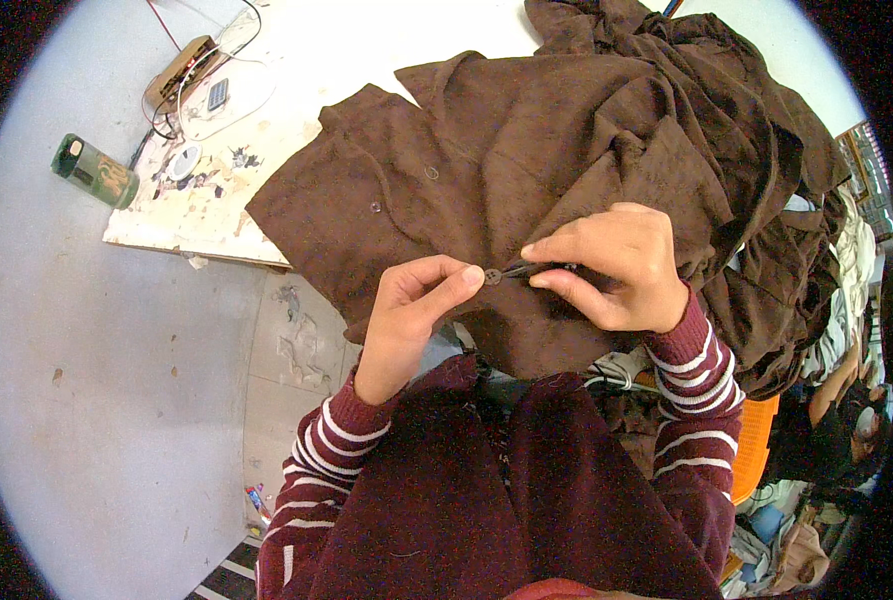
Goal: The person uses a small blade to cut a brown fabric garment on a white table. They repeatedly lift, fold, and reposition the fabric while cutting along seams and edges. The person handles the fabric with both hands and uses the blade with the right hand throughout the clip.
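Note:
A large brown garment (556, 120) is spread over the table edge and hangs toward my lap. At its front edge, my left hand (416, 305) is closed, thumb and fingers pinching the cloth right beside a dark round button (493, 277). From the other side my right hand (611, 265) grips a small dark pointed tool (516, 270) that looks like thread snips. Its tip is at the button, while most of its body is hidden by my fingers. Two more small round buttons or marks show on the cloth farther up, one of them a button (375, 207).
On the white table (316, 50), a brown box with cables (181, 72), a small calculator-like pad (218, 95), a tape roll (183, 162) and scraps lie at the left. A green bottle (96, 172) stands by the corner. An orange crate (754, 450) and another person (826, 430) are at the right.

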Available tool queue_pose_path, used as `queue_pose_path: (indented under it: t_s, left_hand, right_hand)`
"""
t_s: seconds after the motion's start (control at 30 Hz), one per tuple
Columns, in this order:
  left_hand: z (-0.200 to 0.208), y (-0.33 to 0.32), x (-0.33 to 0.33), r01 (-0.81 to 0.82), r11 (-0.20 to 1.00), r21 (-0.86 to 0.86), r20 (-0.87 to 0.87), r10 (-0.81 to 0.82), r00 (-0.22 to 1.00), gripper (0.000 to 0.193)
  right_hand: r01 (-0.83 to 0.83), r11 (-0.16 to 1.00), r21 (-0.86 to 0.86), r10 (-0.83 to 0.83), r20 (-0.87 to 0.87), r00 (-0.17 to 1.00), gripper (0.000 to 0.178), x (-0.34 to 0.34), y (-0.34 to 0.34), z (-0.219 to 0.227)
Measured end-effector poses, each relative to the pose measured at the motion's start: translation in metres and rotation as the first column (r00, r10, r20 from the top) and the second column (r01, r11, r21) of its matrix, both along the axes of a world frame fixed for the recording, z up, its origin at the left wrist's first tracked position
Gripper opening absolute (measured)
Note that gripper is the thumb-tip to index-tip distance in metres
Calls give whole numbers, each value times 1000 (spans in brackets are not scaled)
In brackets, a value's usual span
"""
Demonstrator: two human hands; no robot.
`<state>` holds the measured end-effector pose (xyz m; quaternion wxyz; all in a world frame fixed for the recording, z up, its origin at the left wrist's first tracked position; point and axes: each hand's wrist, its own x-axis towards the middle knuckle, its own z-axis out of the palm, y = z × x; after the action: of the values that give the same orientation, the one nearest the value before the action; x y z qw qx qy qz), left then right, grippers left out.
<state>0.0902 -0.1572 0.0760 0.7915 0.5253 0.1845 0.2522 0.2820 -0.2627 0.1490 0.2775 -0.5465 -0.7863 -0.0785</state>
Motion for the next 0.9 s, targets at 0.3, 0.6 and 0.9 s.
queue_pose_path:
  t_s: [0.3, 0.6, 0.9]
  left_hand:
    - [2, -2, -1, -6, 1000, 14, -16, 6, 1000, 18]
    - [1, -2, 0, -31, 998, 51, -5, 31, 1000, 17]
    - [7, -6, -2, -75, 984, 159, -101, 92, 991, 18]
  right_hand:
    - [-14, 1000, 3, 14, 64, 998, 22, -3, -2, 2]
    - [-11, 998, 66, -4, 225, 974, 23, -10, -3, 7]
    - [21, 1000, -4, -22, -46, 999, 20, -5, -3, 5]
